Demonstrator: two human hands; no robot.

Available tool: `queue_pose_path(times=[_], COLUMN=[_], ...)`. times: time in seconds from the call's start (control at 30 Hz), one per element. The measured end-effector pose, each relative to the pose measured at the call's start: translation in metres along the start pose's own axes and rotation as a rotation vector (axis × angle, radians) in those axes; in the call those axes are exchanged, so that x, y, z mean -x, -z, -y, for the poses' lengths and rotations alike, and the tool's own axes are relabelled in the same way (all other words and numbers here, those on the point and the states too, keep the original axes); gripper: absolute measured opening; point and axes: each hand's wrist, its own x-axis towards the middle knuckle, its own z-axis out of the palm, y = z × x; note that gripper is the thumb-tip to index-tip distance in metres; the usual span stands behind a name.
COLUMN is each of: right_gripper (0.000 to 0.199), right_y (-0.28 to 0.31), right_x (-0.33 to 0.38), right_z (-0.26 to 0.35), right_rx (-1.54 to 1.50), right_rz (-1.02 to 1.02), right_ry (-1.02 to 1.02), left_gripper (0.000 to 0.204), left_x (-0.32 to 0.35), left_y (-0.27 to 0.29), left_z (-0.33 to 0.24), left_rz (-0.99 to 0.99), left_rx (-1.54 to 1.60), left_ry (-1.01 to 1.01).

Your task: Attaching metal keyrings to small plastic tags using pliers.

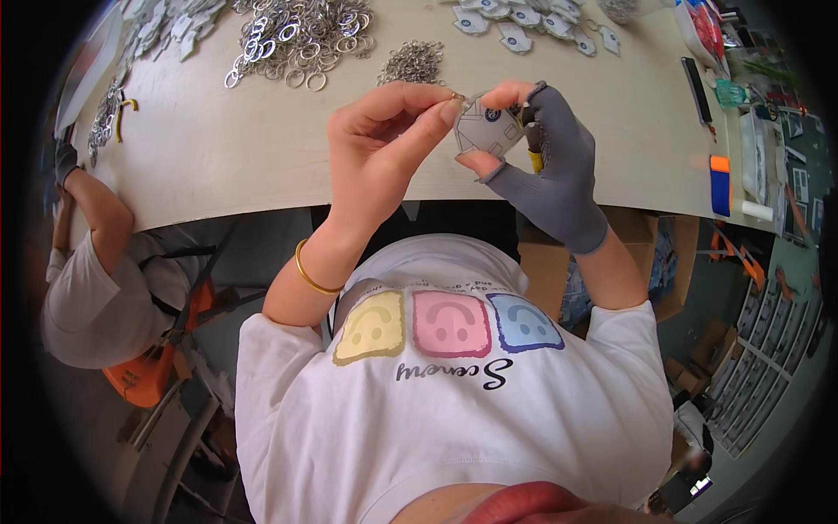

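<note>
Above the near edge of the table, my right hand [563, 166], in a grey glove with bare fingertips, grips a flat whitish-grey tag [491, 129] by its edge. The tag has a small dark blue round mark and thin printed outlines. A tool with a yellow-and-black handle [535, 160] shows in part behind the tag, inside the same hand; its working end is hidden. My bare left hand [375, 144] pinches a tiny metal piece [456, 96] between thumb and forefinger at the tag's upper left corner. Whether that piece is joined to the tag cannot be made out.
Past my hands lie a heap of metal split rings [301, 39] and a smaller pile of little links [412, 63]. More tags [524, 19] lie at the back. A black slim tool [697, 90] and an orange-and-blue object [719, 185] lie right. Another person [105, 271] sits left.
</note>
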Motion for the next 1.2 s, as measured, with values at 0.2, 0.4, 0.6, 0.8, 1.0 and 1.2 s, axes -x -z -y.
queue_pose_path(times=[0.2,0.4,0.6,0.8,1.0,1.2], right_gripper=[0.033,0.023,0.023,0.019,0.017,0.018], right_y=[-0.001,0.009,0.026,0.028,0.026,0.024], right_x=[-0.006,0.005,-0.005,-0.019,-0.02,-0.017], right_z=[-0.003,-0.003,-0.001,0.013,0.014,0.014], right_rx=[0.313,0.115,-0.027,0.094,0.184,0.133], right_rz=[-0.038,0.001,0.074,0.246,0.25,0.247], right_ry=[0.369,-0.028,-0.153,-0.116,0.0,-0.047], left_gripper=[0.008,0.007,0.007,0.007,0.006,0.005], left_x=[0.0,-0.006,-0.015,-0.019,-0.018,-0.02], left_y=[0.001,0.005,0.011,0.018,0.019,0.022], left_z=[0.0,0.003,-0.007,-0.024,-0.035,-0.039], left_rz=[0.002,0.061,0.202,0.352,0.385,0.444], left_rx=[0.044,-0.143,-0.273,-0.444,-0.59,-0.551], left_ry=[0.016,-0.088,-0.063,-0.007,-0.112,-0.105])
